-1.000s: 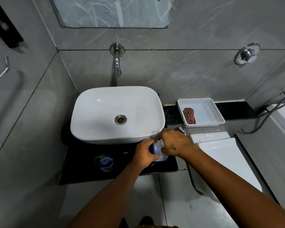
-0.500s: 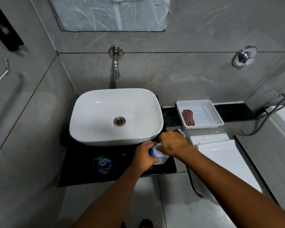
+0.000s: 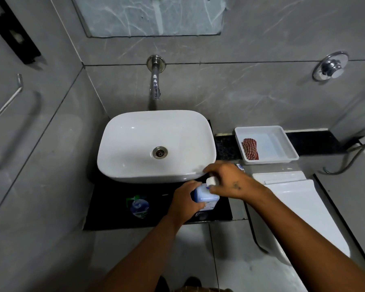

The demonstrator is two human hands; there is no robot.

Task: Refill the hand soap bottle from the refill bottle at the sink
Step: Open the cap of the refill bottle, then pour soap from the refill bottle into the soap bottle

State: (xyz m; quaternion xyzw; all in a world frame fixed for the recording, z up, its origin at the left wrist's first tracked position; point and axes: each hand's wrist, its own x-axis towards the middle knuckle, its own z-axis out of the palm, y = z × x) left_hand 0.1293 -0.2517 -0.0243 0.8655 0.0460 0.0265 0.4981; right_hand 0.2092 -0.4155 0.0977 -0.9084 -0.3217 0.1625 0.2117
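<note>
A blue and white refill bottle (image 3: 205, 196) stands on the black counter (image 3: 114, 207) in front of the white sink basin (image 3: 135, 144). My left hand (image 3: 184, 202) grips its body from the left. My right hand (image 3: 228, 182) is over its top, fingers closed around the white cap (image 3: 211, 181). The hand soap bottle (image 3: 138, 206), clear with a green pump top and blue label, stands on the counter to the left, apart from both hands.
A wall tap (image 3: 155, 85) hangs over the basin. A white tray (image 3: 282, 144) holding a red checked cloth (image 3: 250, 149) sits on the ledge at right. The white toilet lid (image 3: 299, 207) lies below it. A towel bar (image 3: 4, 106) is on the left wall.
My right hand has shifted on the refill bottle's top, and the white cap now shows between its fingers. My left hand keeps its hold on the bottle's body.
</note>
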